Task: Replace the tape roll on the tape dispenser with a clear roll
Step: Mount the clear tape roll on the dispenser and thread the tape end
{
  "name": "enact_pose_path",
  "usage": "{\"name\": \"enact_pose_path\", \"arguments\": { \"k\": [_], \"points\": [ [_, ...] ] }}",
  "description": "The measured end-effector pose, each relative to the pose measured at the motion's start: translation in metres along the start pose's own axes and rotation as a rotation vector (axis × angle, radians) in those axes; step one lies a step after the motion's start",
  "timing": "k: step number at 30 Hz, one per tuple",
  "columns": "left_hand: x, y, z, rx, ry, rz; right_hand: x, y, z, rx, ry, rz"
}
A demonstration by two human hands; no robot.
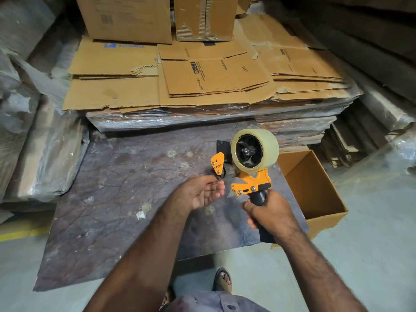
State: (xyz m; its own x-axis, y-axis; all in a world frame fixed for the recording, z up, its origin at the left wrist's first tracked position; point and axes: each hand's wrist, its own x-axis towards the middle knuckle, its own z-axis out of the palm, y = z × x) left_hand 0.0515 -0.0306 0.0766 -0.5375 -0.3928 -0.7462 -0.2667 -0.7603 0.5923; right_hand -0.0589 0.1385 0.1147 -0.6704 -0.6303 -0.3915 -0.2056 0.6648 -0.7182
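Our right hand (271,212) grips the black handle of the orange tape dispenser (251,176), held above the bench (112,199). A clear tape roll (255,150) sits on its hub, at twelve o'clock from that hand. Our left hand (202,191), at nine o'clock of the dispenser, seems to pinch something small at the fingertips.

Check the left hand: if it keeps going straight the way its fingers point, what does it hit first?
Most likely the tape dispenser: the left hand lies palm up, fingers aimed at its orange front flap and roller, just below the clear roll. Depth is uncertain from this single view.
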Motion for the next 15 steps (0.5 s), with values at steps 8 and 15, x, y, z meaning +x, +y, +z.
{"name": "enact_pose_path", "arguments": {
  "k": [8,15],
  "points": [
    [0.0063,-0.0048,-0.0059,-0.024,0.002,0.031,0.0013,-0.0036,0.0015,-0.040,-0.001,-0.019],
    [0.0044,-0.0059,-0.0074,-0.057,0.001,0.033,0.0047,-0.0078,0.0015,0.002,-0.003,-0.027]
  ]
}}
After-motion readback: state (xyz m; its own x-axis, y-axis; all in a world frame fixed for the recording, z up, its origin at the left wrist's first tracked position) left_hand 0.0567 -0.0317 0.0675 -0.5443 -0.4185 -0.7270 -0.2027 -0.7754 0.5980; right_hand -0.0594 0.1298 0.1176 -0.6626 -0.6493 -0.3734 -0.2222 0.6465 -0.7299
